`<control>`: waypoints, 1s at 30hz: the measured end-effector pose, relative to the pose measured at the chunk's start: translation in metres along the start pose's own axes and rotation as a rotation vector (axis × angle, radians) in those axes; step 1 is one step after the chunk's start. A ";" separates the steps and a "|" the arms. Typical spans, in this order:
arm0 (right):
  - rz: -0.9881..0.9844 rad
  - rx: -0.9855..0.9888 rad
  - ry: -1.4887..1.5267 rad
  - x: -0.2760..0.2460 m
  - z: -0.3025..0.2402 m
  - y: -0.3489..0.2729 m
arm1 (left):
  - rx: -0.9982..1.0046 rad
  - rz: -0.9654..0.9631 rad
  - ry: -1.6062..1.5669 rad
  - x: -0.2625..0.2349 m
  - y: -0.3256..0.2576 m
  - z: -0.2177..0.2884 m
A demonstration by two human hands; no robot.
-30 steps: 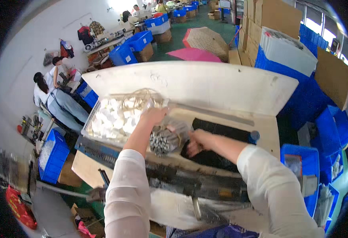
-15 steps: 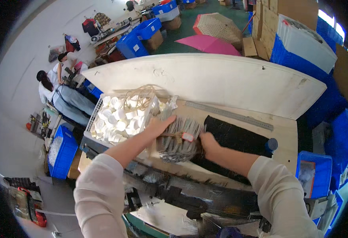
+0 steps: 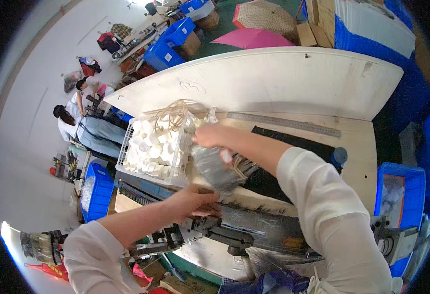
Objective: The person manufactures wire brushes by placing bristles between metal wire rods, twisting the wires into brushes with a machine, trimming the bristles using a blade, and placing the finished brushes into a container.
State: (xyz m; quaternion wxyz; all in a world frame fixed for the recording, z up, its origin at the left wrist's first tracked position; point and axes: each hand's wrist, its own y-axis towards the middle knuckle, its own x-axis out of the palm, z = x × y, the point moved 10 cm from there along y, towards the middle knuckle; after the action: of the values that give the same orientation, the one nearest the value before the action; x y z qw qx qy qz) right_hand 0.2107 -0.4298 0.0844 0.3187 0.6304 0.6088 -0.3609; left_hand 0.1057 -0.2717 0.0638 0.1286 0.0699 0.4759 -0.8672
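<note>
A tied bundle of thin grey strips [image 3: 215,169] lies tilted on the pale worktable, smeared by motion. A tan tie and a small white label with a red edge [image 3: 226,157] sit on it. My right hand [image 3: 211,135] reaches across to the bundle's far-left end, fingers curled against it. Just below the near end is my left hand [image 3: 199,201], fingers bent together; what they hold, if anything, is hidden. Beside the bundle stands a white crate [image 3: 177,164] of white round caps [image 3: 149,149], with a loop of tan cord [image 3: 173,116] on top.
Right of the bundle lies a black cloth [image 3: 274,183] with a dark blue round object [image 3: 339,156] at its end. A steel ruler [image 3: 283,123] lies before the white back board [image 3: 274,81]. A blue bin [image 3: 400,196] stands at right. Two people are at far left.
The bundle has turned, its tie and label shifting. My right hand has gone from its right side to its far-left end; my left hand has come down toward the near edge. The view has shifted slightly.
</note>
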 end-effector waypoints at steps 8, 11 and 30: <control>0.181 -0.035 0.173 -0.061 0.059 -0.032 | 0.560 0.502 1.119 -0.025 0.021 0.104; -0.058 0.174 -0.172 -0.031 0.135 -0.076 | 0.414 0.562 1.197 -0.024 0.056 0.081; -0.293 0.609 -0.244 -0.037 0.167 -0.260 | 0.467 0.647 1.114 -0.037 0.078 0.081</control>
State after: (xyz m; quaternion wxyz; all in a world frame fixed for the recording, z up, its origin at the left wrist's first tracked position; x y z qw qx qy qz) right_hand -0.0595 -0.5761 0.0356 0.1314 0.5546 0.5149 -0.6404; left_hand 0.1640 -0.3740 0.0531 0.0989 0.6704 0.2268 -0.6996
